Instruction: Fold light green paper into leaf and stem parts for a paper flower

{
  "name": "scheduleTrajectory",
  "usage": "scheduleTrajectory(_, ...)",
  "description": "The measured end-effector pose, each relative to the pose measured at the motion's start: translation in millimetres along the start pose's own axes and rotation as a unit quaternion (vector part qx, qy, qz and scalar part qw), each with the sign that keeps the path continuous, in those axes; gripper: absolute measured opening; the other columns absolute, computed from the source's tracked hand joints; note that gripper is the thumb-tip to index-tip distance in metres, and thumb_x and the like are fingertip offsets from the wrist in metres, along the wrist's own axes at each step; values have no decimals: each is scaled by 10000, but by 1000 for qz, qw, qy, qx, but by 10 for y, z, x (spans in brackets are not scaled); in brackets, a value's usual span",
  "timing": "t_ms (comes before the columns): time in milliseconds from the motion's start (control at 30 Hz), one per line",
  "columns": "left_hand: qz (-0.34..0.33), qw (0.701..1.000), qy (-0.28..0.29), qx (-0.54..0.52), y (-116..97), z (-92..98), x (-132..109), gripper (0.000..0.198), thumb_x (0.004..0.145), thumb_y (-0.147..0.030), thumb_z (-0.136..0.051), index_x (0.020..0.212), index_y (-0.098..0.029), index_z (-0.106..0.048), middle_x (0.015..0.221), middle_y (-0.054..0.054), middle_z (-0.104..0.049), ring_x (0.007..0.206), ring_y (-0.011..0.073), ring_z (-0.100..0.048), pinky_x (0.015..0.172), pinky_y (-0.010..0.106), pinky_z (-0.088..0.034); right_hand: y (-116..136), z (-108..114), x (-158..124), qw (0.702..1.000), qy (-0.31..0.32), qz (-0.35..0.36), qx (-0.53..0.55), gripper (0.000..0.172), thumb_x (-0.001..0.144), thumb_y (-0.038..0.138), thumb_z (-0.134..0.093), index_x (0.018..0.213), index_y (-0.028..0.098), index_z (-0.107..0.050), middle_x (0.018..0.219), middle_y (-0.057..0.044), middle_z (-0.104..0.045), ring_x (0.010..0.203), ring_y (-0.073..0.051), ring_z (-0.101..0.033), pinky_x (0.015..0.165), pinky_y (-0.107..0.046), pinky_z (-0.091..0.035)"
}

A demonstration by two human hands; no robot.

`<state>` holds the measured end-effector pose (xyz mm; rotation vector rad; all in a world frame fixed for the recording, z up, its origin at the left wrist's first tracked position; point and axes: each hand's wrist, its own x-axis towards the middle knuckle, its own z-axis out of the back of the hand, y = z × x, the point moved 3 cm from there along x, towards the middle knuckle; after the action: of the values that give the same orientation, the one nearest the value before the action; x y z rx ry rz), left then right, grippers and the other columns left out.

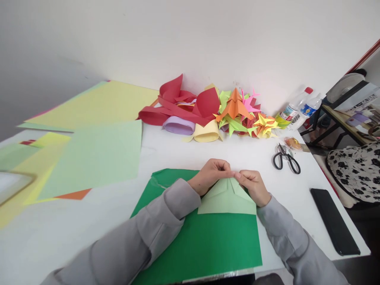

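Observation:
A pale green paper (227,200), partly folded to a point at its far end, lies on a dark green sheet (204,241) on the white table (97,221). My left hand (209,175) has its fingers curled and pinches the folded tip from the left. From the right, my right hand (253,186) pinches the same tip with closed fingers. Both hands meet at the paper's point. Grey sleeves cover both forearms.
Large light green, yellow and orange sheets (95,154) spread over the left of the table. A heap of folded paper figures (237,113) and red curls (178,105) lies by the wall. Scissors (285,157), two bottles (299,106) and a black phone (334,219) are at right.

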<state>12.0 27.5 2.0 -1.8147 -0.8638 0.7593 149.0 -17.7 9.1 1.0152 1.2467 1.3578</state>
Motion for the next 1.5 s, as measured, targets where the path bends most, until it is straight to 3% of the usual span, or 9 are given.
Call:
scheduleTrajectory(200, 42, 999, 2, 1, -17, -16, -31, 361, 576, -416, -802, 612, -117, -602, 536, -33, -536, 523, 80, -450, 524, 217, -327, -2, 26, 19, 999, -29, -16, 41, 538, 723, 593, -632, 462, 189, -392, 412, 78, -295, 421, -61, -215, 426, -238, -155)
scheduleTrajectory(333, 31, 999, 20, 20, -11, 4, -22, 344, 555, -372, -821, 595, -115, -597, 542, -31, -538, 540, 82, -454, 538, 221, -328, 7, 32, 29, 999, -30, -10, 38, 545, 727, 601, -623, 471, 187, -378, 433, 79, -283, 435, -59, -216, 431, -235, -160)
scheduleTrajectory(467, 11, 999, 22, 39, -24, 15, -15, 329, 546, -362, -819, 564, -111, -606, 528, -30, -531, 542, 77, -436, 540, 217, -319, 3, 18, 27, 999, 30, -20, -2, 522, 718, 583, -643, 514, 183, -378, 493, 76, -275, 477, -61, -226, 445, -231, -168)
scheduleTrajectory(633, 42, 999, 19, 18, -17, -6, -20, 310, 521, -327, -826, 505, -118, -598, 484, -29, -513, 512, 79, -422, 522, 228, -321, 10, 4, 22, 994, 97, -41, -26, 426, 718, 518, -668, 575, 167, -474, 508, 75, -303, 479, -59, -233, 446, -230, -176)
scheduleTrajectory(733, 43, 999, 16, 10, -11, -15, -23, 315, 528, -335, -819, 487, -124, -589, 477, -27, -505, 505, 85, -420, 515, 238, -327, 18, -2, 24, 995, 87, -40, -14, 413, 691, 506, -692, 561, 161, -506, 479, 78, -320, 466, -57, -237, 441, -227, -191)
scheduleTrajectory(1000, 38, 999, 3, 12, -17, -12, -30, 314, 556, -381, -803, 560, -123, -624, 518, -18, -539, 538, 99, -459, 552, 250, -365, -97, -15, 14, 992, 59, -86, 72, 350, 658, 473, -730, 618, 153, -595, 545, 25, -548, 479, -93, -439, 478, -239, -344)
scheduleTrajectory(1267, -10, 997, 28, 71, -41, -29, -26, 361, 575, -423, -782, 523, -130, -578, 498, -35, -479, 538, 88, -399, 548, 242, -313, -43, -9, 8, 997, 45, -64, 11, 375, 671, 501, -704, 576, 155, -594, 493, 36, -478, 492, -97, -408, 447, -227, -303)
scheduleTrajectory(1500, -19, 997, 35, 73, -2, -29, -12, 323, 635, -395, -756, 557, -123, -601, 520, -35, -482, 558, 86, -394, 565, 241, -310, -124, -20, 7, 994, 31, -84, 64, 342, 654, 417, -698, 515, 162, -520, 465, 48, -439, 455, -80, -362, 443, -224, -284)
